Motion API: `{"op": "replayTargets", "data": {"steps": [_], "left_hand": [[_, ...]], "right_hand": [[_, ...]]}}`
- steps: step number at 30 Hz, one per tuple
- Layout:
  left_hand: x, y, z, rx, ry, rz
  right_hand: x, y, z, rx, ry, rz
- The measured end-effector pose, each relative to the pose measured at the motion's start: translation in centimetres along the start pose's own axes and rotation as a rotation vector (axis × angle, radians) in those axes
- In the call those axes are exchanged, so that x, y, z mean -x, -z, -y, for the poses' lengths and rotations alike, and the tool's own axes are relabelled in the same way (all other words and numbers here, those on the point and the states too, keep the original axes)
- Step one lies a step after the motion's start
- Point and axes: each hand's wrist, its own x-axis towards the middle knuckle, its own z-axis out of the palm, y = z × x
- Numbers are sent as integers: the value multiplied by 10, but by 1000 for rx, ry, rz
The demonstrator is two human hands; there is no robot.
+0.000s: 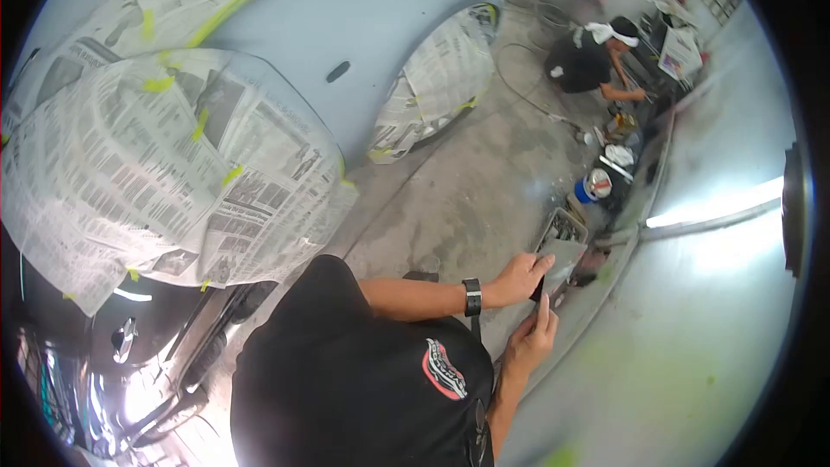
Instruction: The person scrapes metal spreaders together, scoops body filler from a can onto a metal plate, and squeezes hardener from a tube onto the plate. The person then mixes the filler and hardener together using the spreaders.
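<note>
My left hand (519, 279), with a black watch on its wrist, grips a flat grey sheet (564, 261) by its near edge, the thumb lying on top. The sheet resembles sandpaper, but its surface is too blurred to be certain. A dark edge shows beneath it, close to my fingers. My right hand (533, 337) is at the sheet's lower corner, index finger stretched along the edge and the other fingers curled. Just beyond the sheet, a tray (553, 223) with mixed small items is partly covered by it.
A pale grey panel (657, 337) runs along my right. On the left stands a grey car body (346, 17) masked with newspaper (251, 173) and yellow tape. A blue-and-white can (593, 187) and other supplies line the floor. Farther off, a person (588, 56) crouches near a hose.
</note>
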Motion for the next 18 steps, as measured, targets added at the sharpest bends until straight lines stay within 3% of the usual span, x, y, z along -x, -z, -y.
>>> {"op": "replayTargets", "data": {"steps": [6,11,14,17,18], "left_hand": [[-34,-7,17,-39,-64,-180],[-47,-4,-20,-28,-91,-377],[-44,-4,-53,215,-90,-417],[-42,-12,-87,684,-118,-530],[-44,-12,-86,688,-140,-484]], "right_hand": [[-38,3,-19,-12,147,128],[-65,16,-31,-17,325,179],[-78,35,-38,-85,312,159],[-88,54,-41,-157,240,102],[-92,59,-42,-141,251,70]]}}
